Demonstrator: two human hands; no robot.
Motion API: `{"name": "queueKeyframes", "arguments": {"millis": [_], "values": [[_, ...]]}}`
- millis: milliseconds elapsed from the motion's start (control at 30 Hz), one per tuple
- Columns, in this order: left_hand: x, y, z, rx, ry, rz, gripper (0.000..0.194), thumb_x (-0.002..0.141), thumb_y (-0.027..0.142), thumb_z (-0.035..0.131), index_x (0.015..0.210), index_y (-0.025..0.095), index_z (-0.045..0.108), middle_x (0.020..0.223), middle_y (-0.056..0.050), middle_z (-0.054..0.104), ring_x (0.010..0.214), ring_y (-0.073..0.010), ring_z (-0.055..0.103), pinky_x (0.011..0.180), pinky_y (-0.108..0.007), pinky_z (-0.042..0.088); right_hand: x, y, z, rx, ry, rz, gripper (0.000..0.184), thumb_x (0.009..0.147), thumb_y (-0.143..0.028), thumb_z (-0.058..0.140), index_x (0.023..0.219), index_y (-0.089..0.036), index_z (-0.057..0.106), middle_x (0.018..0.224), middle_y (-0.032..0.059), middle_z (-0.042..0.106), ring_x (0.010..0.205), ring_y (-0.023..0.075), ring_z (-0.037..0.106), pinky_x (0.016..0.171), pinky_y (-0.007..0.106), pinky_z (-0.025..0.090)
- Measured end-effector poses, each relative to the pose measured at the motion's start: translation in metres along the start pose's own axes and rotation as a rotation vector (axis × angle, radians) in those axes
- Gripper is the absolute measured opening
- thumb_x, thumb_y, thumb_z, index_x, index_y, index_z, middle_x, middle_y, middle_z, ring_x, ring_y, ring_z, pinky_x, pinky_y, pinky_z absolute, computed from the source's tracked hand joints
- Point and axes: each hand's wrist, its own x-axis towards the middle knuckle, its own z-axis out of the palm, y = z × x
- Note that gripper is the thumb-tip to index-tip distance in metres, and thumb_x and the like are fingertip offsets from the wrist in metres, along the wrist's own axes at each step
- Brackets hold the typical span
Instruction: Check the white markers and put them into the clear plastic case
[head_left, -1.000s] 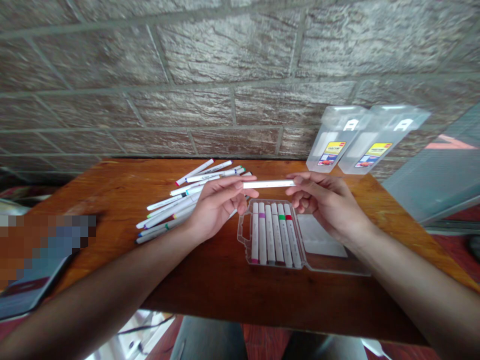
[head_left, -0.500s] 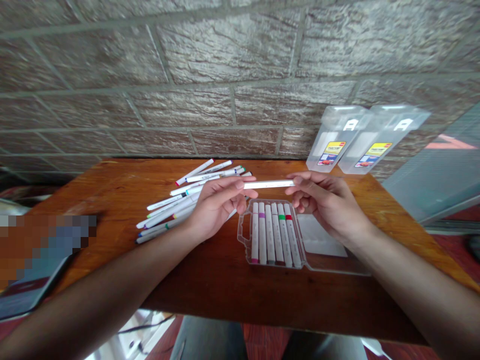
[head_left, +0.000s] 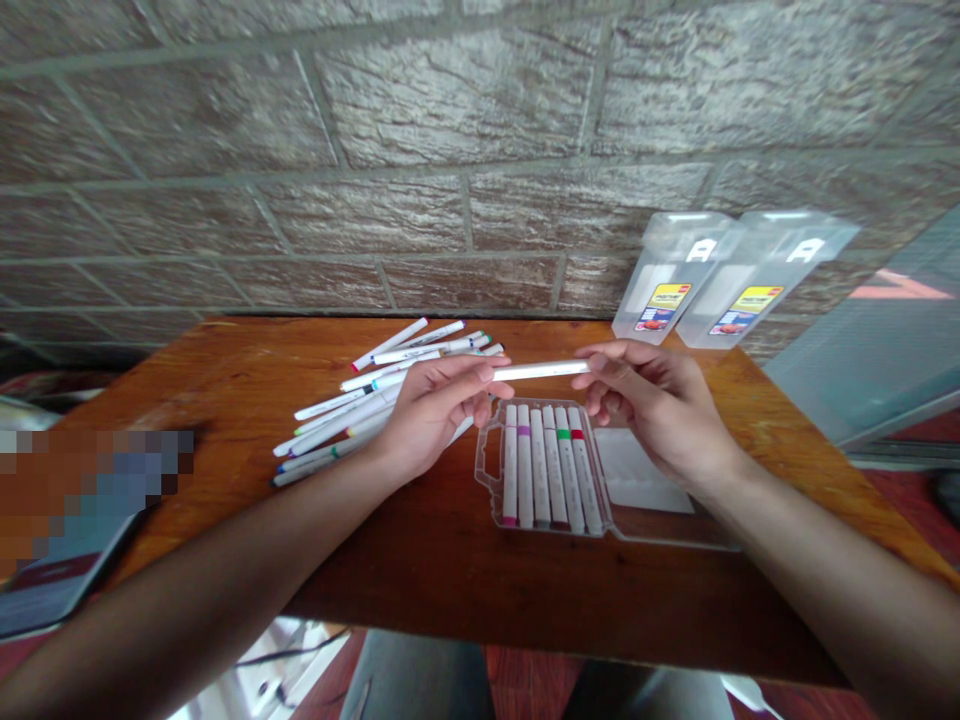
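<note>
A white marker [head_left: 541,371] is stretched level between my two hands, above the back of an open clear case. My left hand [head_left: 435,405] pinches its left end between thumb and fingers. At the other end, my right hand [head_left: 649,400] grips it the same way; fingertips hide both ends. Below lies the clear plastic case [head_left: 486,470], with several white markers [head_left: 538,470] side by side in its left half. Some show purple, green and red bands. Beyond and partly behind my left hand is a loose pile of markers [head_left: 330,405].
Two translucent plastic containers [head_left: 660,290] with yellow labels stand at the table's back right, against the stone-patterned wall [head_left: 465,210]. A white sheet [head_left: 645,470] lies in the case's right half. On the left of the wooden table [head_left: 225,400] is a partly blurred-out device [head_left: 67,580].
Both hands keep hold of the marker and have barely moved. My left fingers have shifted very slightly at the marker's left end. The case and pile look the same.
</note>
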Motion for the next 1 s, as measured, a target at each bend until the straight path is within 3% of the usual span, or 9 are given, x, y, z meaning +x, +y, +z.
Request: {"name": "queueKeyframes", "arguments": {"millis": [700,1000], "values": [[0.0018,-0.0028,-0.0012,0.136,0.016,0.057,0.016,0.083,0.028,0.084,0.095,0.017,0.083,0.072,-0.006,0.078,0.052,-0.0084,0.057,0.053,-0.022,0.044,-0.0061,-0.0049,0.0035,-0.204,-0.01,-0.105,0.024,0.089,-0.042,0.082,0.095,-0.019,0.078,0.077,0.0046,0.077,0.052,0.0124,0.062,0.046,0.026,0.05],[-0.0011,-0.0039,0.0,0.268,-0.058,0.093,0.017,0.086,0.029,0.083,0.095,0.015,0.08,0.07,-0.003,0.076,0.052,-0.008,0.058,0.052,-0.021,0.046,-0.0054,0.0016,0.0029,-0.436,-0.069,-0.266,0.016,0.088,-0.035,0.083,0.088,-0.02,0.08,0.075,0.0026,0.076,0.056,0.0135,0.064,0.05,0.025,0.051]]}}
